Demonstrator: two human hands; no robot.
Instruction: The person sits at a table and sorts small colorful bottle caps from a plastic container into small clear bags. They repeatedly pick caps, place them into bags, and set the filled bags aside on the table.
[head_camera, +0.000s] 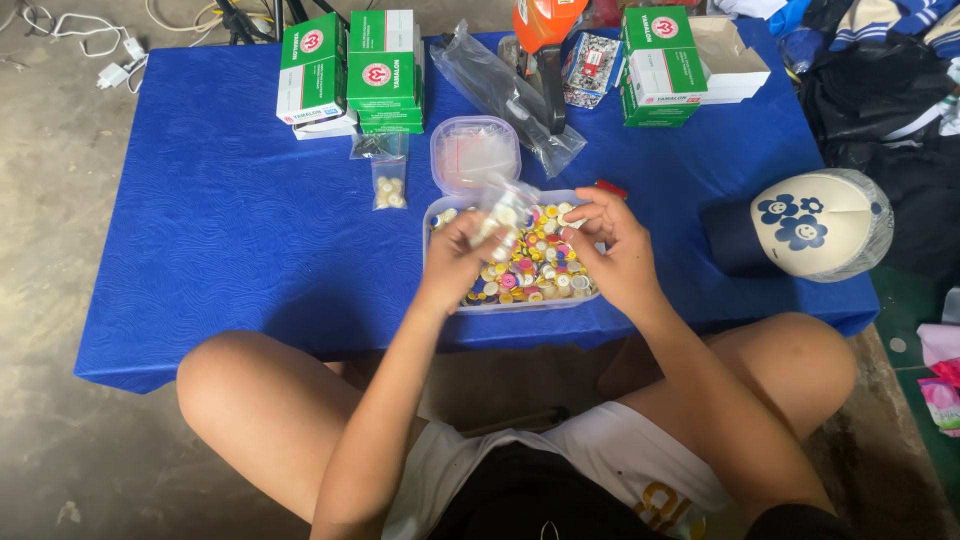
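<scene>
**Small bag held right over the tub of buttons**

Nearest the camera you get bare knees and forearms, the person sitting cross-legged on the floor at a low table with a blue tablecloth (220, 230). Both hands meet over a clear plastic tub (430, 240) packed with little colourful buttons (535, 270), mostly yellow, white and pink.

The left hand (455, 262) is curled shut around a small clear bag (500, 212) that already has some pale buttons in it. The bag stands roughly upright, its top end poking up and away from the body, and it sits directly above the tub's left half. The right hand (610, 250) is just beside it, fingers pinched together near the bag's upper right side; whether there's a button in that pinch I can't tell, too small. So the bag is in the left hand, with the right hand coming at it from the right, and the button pile is straight below both.

Further back: the tub's lid (475, 152), a small filled bag (389, 190) lying flat, a long empty plastic bag (505, 95), and green and white boxes (350, 70) along the far edge. A cap with blue flowers (815, 225) sits off at the right.
</scene>
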